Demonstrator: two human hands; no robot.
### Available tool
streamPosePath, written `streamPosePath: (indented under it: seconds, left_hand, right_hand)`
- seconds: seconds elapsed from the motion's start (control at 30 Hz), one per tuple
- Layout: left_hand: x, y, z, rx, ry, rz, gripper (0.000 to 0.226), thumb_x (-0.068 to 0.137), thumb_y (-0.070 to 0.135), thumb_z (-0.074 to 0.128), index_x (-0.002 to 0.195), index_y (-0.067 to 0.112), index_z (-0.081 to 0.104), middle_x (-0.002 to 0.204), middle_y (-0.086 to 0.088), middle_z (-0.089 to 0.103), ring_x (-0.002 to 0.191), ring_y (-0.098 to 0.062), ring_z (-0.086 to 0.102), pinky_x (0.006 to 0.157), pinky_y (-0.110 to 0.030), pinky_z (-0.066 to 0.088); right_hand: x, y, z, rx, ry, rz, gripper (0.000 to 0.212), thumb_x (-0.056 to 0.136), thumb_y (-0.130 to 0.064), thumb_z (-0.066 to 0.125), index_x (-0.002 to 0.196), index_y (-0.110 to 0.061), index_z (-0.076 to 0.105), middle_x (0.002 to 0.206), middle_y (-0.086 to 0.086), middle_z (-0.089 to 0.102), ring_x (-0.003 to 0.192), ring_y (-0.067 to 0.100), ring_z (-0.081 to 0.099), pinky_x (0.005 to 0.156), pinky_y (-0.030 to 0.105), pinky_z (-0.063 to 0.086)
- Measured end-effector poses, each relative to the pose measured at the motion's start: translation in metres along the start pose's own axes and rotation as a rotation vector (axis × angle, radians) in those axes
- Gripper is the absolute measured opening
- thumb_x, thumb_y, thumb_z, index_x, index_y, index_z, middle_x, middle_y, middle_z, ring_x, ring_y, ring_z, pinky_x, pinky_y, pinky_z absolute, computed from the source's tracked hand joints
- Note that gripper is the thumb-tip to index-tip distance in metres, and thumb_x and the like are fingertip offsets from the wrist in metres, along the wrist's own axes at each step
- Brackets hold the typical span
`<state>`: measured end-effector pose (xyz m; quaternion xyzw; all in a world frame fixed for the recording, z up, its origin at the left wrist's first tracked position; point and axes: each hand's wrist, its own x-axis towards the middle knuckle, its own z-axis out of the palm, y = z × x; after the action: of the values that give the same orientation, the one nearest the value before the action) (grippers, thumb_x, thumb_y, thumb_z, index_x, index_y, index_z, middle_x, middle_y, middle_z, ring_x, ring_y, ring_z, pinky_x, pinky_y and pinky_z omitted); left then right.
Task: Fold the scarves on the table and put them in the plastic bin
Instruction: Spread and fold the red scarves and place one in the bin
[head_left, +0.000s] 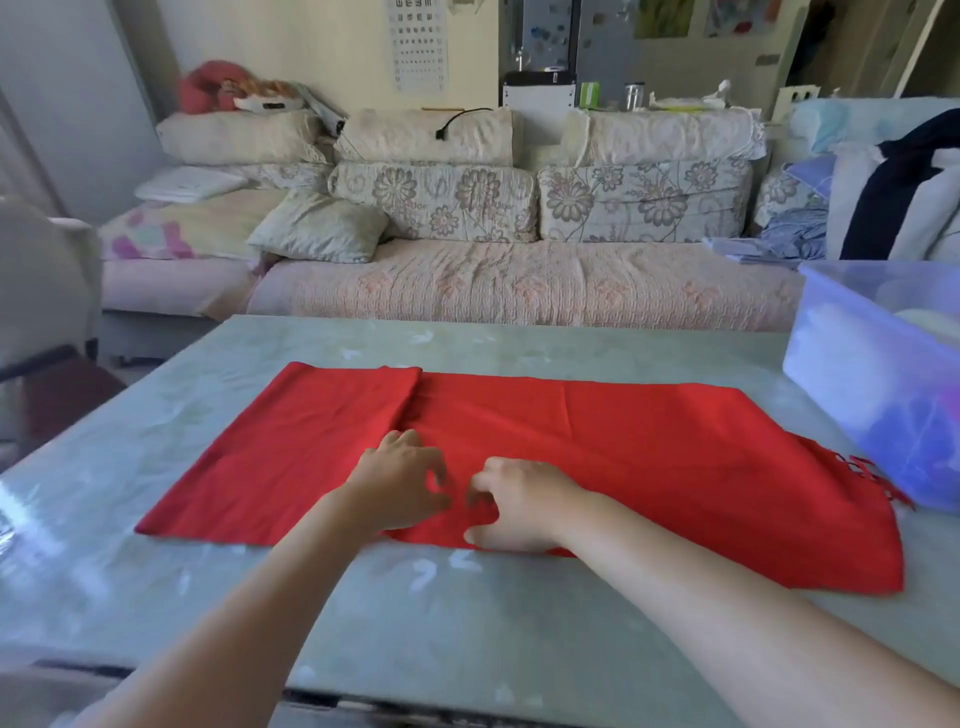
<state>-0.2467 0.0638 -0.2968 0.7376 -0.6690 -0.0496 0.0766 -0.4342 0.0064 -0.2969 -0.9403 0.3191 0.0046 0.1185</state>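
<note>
Red scarf (649, 467) lies spread flat across the desk (467, 623), its near edge under both hands at the middle. The right hand (519, 506) has its thumb on that edge and its bent fingers (480, 480) closed down on the cloth, pinching it. Just beside it, the left hand (400, 483) is clawed, fingertips on the fabric; whether it nips any, I cannot tell. Both forearms reach straight in from the near side. Further back, the scarf's left end is doubled over. Its fringe (862, 467) reaches the plastic bin (831, 364) at the right. A sofa (519, 291) stands behind.
</note>
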Motion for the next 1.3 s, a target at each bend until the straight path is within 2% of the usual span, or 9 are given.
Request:
streamPosePath:
  seconds: [0.1,0.23,0.37,0.57,0.73,0.9,1.03,1.13,1.3]
  left_hand:
    - [-0.019,-0.035,-0.001,0.05,0.032,-0.104,0.044,0.082,0.056,0.061,0.122,0.041,0.053,0.121,0.004,0.042,0.118,-0.02,0.038,0.093,-0.041,0.044]
    - [-0.033,-0.068,0.006,-0.003,-0.08,-0.122,0.076,0.084,0.058,0.059,0.149,0.039,0.024,0.134,0.0,0.038,0.127,-0.025,0.036,0.099,-0.045,0.043]
    - [-0.032,-0.093,0.01,-0.189,0.058,-0.124,0.05,0.084,0.052,0.064,0.124,0.025,0.05,0.113,-0.001,0.056,0.112,-0.025,0.051,0.095,-0.037,0.042]
    - [-0.026,-0.106,0.008,-0.083,0.013,-0.239,0.035,0.077,0.053,0.066,0.087,0.022,0.053,0.091,0.002,0.058,0.087,-0.022,0.053,0.067,-0.031,0.039]
    - [-0.01,-0.107,-0.002,-0.014,-0.116,-0.244,0.03,0.079,0.049,0.057,0.09,0.022,0.064,0.096,0.001,0.064,0.091,-0.024,0.059,0.067,-0.028,0.04]
    - [-0.003,-0.111,-0.007,-0.046,-0.124,-0.196,0.028,0.081,0.045,0.054,0.086,0.019,0.065,0.084,0.003,0.061,0.087,-0.025,0.059,0.067,-0.029,0.04]
    - [-0.005,-0.115,-0.018,-0.138,-0.073,-0.166,0.029,0.084,0.042,0.054,0.069,0.017,0.056,0.064,0.005,0.051,0.073,-0.022,0.051,0.057,-0.028,0.033]
    - [-0.004,-0.116,-0.026,-0.221,-0.014,-0.13,0.033,0.083,0.036,0.055,0.059,0.015,0.046,0.059,0.002,0.048,0.066,-0.023,0.046,0.052,-0.027,0.031]
    - [-0.008,-0.11,-0.019,-0.49,-0.303,-0.077,0.031,0.09,0.038,0.053,0.073,0.016,0.068,0.071,0.004,0.072,0.062,-0.012,0.065,0.071,-0.027,0.055]
  right_hand:
    - [0.016,-0.022,0.021,0.029,-0.028,-0.013,0.04,0.079,-0.058,0.064,0.111,-0.034,0.061,0.108,-0.006,0.053,0.103,0.018,0.058,0.085,0.032,0.045]
    - [0.029,-0.037,0.022,0.103,-0.126,-0.048,0.013,0.084,-0.029,0.057,0.095,-0.028,0.064,0.091,-0.015,0.056,0.093,0.014,0.059,0.08,0.03,0.047]
    - [0.046,-0.048,0.005,0.146,-0.322,-0.051,0.016,0.079,-0.026,0.06,0.09,-0.03,0.071,0.09,-0.016,0.067,0.087,0.007,0.063,0.083,0.03,0.054]
    - [0.124,-0.044,-0.012,0.267,0.112,0.177,0.018,0.085,-0.02,0.054,0.084,-0.026,0.071,0.082,-0.015,0.064,0.087,0.012,0.062,0.082,0.028,0.051]
    - [0.197,-0.042,-0.014,0.33,0.19,0.467,0.028,0.086,-0.02,0.043,0.072,-0.009,0.064,0.061,0.012,0.068,0.051,0.021,0.061,0.05,0.026,0.043]
    - [0.246,-0.041,-0.004,0.297,0.258,0.67,0.04,0.088,-0.05,0.049,0.095,-0.015,0.066,0.103,0.01,0.073,0.095,0.031,0.069,0.08,0.033,0.053]
    - [0.264,-0.041,0.005,0.318,0.334,0.727,0.031,0.083,-0.035,0.065,0.103,-0.013,0.067,0.111,0.008,0.071,0.102,0.03,0.068,0.079,0.032,0.051]
    - [0.272,-0.042,-0.001,0.349,0.475,0.755,0.03,0.086,-0.031,0.06,0.106,-0.012,0.071,0.112,0.009,0.072,0.106,0.03,0.068,0.083,0.033,0.051]
    - [0.265,-0.042,-0.004,0.093,0.418,0.704,0.025,0.091,-0.023,0.056,0.11,-0.012,0.067,0.117,0.012,0.067,0.111,0.032,0.064,0.089,0.037,0.051]
